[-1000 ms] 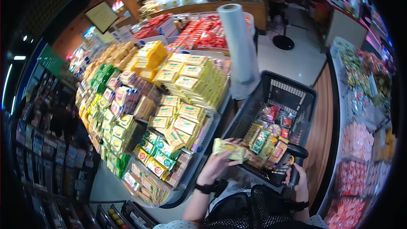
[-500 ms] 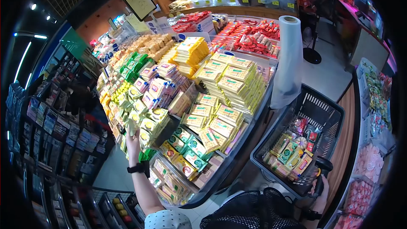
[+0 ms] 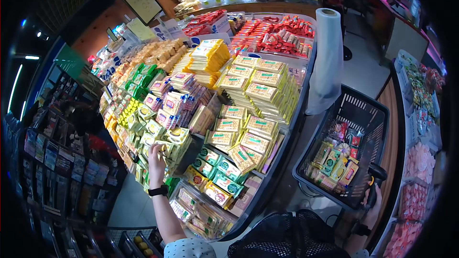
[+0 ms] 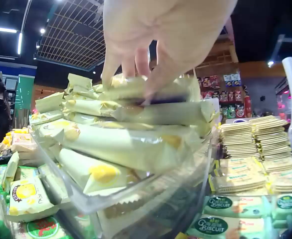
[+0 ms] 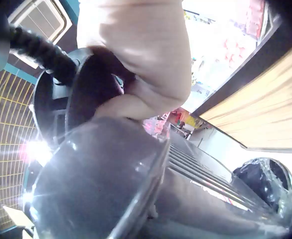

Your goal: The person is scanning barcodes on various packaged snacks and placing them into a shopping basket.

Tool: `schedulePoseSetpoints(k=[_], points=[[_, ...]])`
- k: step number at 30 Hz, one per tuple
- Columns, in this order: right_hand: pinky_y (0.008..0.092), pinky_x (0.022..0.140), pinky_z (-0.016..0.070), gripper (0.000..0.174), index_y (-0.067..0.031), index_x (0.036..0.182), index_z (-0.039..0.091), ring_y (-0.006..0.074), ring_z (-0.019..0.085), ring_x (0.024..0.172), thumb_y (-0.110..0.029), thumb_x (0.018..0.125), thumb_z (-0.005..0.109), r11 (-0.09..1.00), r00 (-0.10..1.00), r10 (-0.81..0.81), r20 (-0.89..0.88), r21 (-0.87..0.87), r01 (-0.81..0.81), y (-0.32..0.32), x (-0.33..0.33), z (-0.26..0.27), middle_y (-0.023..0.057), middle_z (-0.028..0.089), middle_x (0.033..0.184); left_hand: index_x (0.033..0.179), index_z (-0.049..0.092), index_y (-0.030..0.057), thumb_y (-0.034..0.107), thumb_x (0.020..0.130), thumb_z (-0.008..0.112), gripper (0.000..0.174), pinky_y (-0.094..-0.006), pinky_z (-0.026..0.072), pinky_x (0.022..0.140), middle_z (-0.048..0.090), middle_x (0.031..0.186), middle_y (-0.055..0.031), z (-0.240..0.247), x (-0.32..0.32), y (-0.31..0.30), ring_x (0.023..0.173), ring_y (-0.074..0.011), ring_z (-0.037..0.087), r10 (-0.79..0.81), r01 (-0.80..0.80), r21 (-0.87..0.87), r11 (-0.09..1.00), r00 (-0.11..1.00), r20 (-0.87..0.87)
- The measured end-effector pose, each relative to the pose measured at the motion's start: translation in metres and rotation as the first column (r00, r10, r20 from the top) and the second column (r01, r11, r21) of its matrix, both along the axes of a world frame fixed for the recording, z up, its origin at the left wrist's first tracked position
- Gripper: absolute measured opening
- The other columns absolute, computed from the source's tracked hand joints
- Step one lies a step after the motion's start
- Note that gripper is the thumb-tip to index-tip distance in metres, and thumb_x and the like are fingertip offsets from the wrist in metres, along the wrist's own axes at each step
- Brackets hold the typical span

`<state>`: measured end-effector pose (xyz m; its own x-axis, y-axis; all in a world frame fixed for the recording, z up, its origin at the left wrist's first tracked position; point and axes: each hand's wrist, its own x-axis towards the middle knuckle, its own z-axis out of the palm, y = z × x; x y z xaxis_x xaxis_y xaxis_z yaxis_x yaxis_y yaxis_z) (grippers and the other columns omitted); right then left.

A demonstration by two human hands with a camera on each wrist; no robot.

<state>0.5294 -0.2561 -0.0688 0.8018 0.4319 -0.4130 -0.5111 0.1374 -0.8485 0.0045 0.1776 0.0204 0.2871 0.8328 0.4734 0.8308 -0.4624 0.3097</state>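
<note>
Left wrist view: left hand (image 4: 161, 45) pinches a pale packet (image 4: 128, 89) atop others penned by a clear bin (image 4: 93, 200), while the right hand (image 3: 372, 205) grips a handle (image 3: 377, 172), seemingly steadying the basket (image 3: 357, 107).

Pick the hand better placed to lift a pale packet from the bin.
Left, I'd say: the left hand has fingers and thumb on a pale packet, while the right hand grips the black basket handle.

In the left hand (image 3: 156, 165), a pale green packet (image 4: 171, 93); beneath, packets (image 4: 118, 144) pale green with yellow patches; behind, a pale, dark-dotted sleeve (image 3: 189, 248). In the right hand (image 3: 373, 206), a black handle (image 3: 377, 174).
</note>
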Motion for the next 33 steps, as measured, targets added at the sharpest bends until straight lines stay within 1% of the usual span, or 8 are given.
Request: schedulePoseSetpoints(k=[5, 9, 14, 19, 23, 25, 32, 33], points=[[0.0179, 0.040, 0.0347, 0.036, -0.0047, 0.106, 0.054, 0.0039, 0.043, 0.042, -0.036, 0.088, 0.048, 1.000, 0.999, -0.014, -0.036, -0.013, 0.013, 0.004, -0.004, 0.006, -0.0030, 0.050, 0.061, 0.110, 0.053, 0.0029, -0.018, 0.054, 0.039, 0.062, -0.0326, 0.0330, 0.098, 0.048, 0.114, -0.0128, 0.005, 0.003, 0.001, 0.114, -0.0288, 0.044, -0.102, 0.112, -0.113, 0.987, 0.991, 0.091], [0.0217, 0.040, 0.0407, 0.035, -0.0035, 0.104, 0.055, 0.0073, 0.047, 0.042, -0.034, 0.087, 0.051, 0.997, 0.994, 0.079, -0.070, 0.000, -0.079, 0.005, 0.021, -0.011, -0.0012, 0.052, 0.061, 0.110, 0.053, 0.0022, -0.014, 0.066, 0.047, 0.047, -0.0376, 0.0343, 0.096, 0.050, 0.113, -0.0148, 0.005, 0.030, -0.010, 0.111, -0.0314, 0.046, 0.057, -0.049, 0.197, 0.979, 0.998, -0.036], [0.0247, 0.042, 0.0447, 0.037, -0.0006, 0.106, 0.055, 0.0115, 0.052, 0.044, -0.032, 0.087, 0.052, 0.992, 0.994, 0.109, 0.011, 0.065, -0.109, 0.002, 0.034, -0.020, 0.0034, 0.056, 0.063, 0.104, 0.053, -0.0010, -0.009, 0.081, 0.046, 0.025, -0.0345, 0.0447, 0.080, 0.055, 0.103, -0.0119, 0.000, 0.120, -0.046, 0.095, -0.0246, 0.054, -0.112, -0.011, 0.521, 0.853, 0.973, 0.203], [0.0267, 0.043, 0.0461, 0.036, 0.0020, 0.105, 0.055, 0.0135, 0.054, 0.045, -0.028, 0.085, 0.056, 0.996, 0.998, 0.063, 0.006, 0.067, -0.063, 0.000, 0.040, -0.025, 0.0049, 0.055, 0.062, 0.103, 0.053, 0.0000, -0.003, 0.081, 0.051, 0.023, -0.0388, 0.0399, 0.088, 0.055, 0.106, -0.0143, 0.003, 0.298, -0.125, 0.099, -0.0285, 0.051, -0.550, 0.515, 0.193, 0.835, 0.769, 0.326], [0.0282, 0.047, 0.0484, 0.035, 0.0030, 0.102, 0.055, 0.0139, 0.054, 0.047, -0.027, 0.085, 0.056, 0.996, 0.996, 0.086, 0.027, -0.007, -0.086, 0.002, 0.043, -0.015, 0.0045, 0.055, 0.064, 0.107, 0.052, -0.0016, 0.006, 0.080, 0.058, 0.029, -0.0386, 0.0412, 0.090, 0.052, 0.113, -0.0217, -0.004, 0.431, -0.177, 0.107, -0.0339, 0.051, -0.845, 0.871, -0.243, 0.427, 0.480, 0.235], [0.0276, 0.048, 0.0486, 0.029, 0.0015, 0.094, 0.055, 0.0137, 0.055, 0.048, -0.026, 0.086, 0.055, 0.988, 0.985, 0.152, 0.076, -0.024, -0.151, 0.000, 0.049, -0.022, 0.0045, 0.055, 0.064, 0.108, 0.052, -0.0017, 0.015, 0.082, 0.057, 0.032, -0.0402, 0.0457, 0.084, 0.054, 0.108, -0.0250, -0.046, 0.479, -0.187, 0.101, -0.0355, 0.055, -0.855, 0.843, -0.439, 0.310, 0.449, 0.258], [0.0273, 0.050, 0.0493, 0.018, -0.0017, 0.085, 0.050, 0.0137, 0.057, 0.052, -0.019, 0.088, 0.055, 0.978, 0.979, 0.204, 0.009, 0.049, -0.204, -0.010, 0.059, -0.032, 0.0047, 0.056, 0.066, 0.107, 0.051, -0.0053, 0.036, 0.082, 0.055, 0.049, -0.0417, 0.0496, 0.076, 0.062, 0.095, -0.0221, -0.209, 0.580, -0.244, 0.089, -0.0331, 0.062, -0.891, 0.419, -0.791, 0.446, 0.292, -0.348], [0.0274, 0.050, 0.0494, 0.018, -0.0016, 0.086, 0.050, 0.0135, 0.057, 0.052, -0.019, 0.088, 0.055, 0.975, 0.976, 0.215, 0.018, 0.047, -0.215, -0.011, 0.060, -0.032, 0.0046, 0.056, 0.066, 0.115, 0.048, -0.0043, 0.032, 0.077, 0.061, 0.055, -0.0398, 0.0501, 0.076, 0.055, 0.109, -0.0228, -0.219, 0.586, -0.249, 0.098, -0.0322, 0.059, -0.887, 0.293, -0.849, 0.441, 0.288, -0.361]])
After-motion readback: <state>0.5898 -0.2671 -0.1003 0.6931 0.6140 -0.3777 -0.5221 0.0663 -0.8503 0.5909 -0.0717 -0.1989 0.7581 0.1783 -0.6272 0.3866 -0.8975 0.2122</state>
